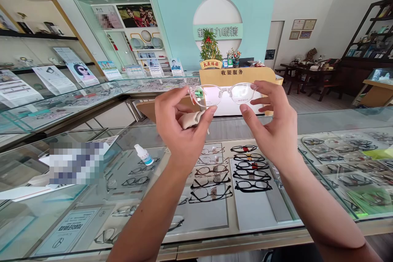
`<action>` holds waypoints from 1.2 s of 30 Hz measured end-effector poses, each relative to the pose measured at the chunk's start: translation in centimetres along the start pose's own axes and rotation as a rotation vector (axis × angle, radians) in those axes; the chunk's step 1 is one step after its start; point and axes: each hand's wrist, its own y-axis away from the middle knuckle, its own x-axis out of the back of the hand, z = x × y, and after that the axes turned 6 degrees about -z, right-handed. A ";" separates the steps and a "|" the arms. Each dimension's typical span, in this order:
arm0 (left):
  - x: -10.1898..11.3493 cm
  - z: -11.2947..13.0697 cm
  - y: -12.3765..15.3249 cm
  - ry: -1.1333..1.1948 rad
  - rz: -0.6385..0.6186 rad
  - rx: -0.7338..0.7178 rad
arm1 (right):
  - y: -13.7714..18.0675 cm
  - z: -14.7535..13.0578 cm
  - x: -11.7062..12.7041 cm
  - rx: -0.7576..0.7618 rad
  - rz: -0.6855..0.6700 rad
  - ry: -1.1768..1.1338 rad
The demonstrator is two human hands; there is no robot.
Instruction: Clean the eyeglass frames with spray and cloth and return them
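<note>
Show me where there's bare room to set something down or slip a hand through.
On the counter's glass top, a bare patch lies between the papers and the small bottle. A hand might slip through the gap between the left hand and the right hand, below the clear glasses. It's crowded under the glass, where dark glasses sit in rows.

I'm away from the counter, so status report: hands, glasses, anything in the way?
Left hand at clear glasses' left end, gripping cloth. Right hand at right end. Glasses held above counter. Bottle off left, out of the way.
</note>
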 end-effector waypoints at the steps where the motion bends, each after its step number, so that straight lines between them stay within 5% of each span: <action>1: -0.1 0.0 -0.1 0.016 -0.004 0.013 | 0.0 0.0 0.0 0.009 0.014 0.003; 11: -0.9 -1.1 -0.1 0.024 -0.070 0.060 | 0.1 0.1 -1.0 0.082 0.107 0.017; 20: -1.2 -1.5 0.1 0.046 0.018 -0.064 | -0.2 1.7 -1.9 -0.002 0.136 -0.285; 30: -1.1 -0.5 0.1 0.098 -0.011 -0.015 | -1.2 1.9 -1.2 -0.155 0.110 -0.538; 36: -1.0 -0.4 0.0 0.113 -0.055 0.054 | -1.3 2.9 -1.2 -0.188 -0.037 -0.772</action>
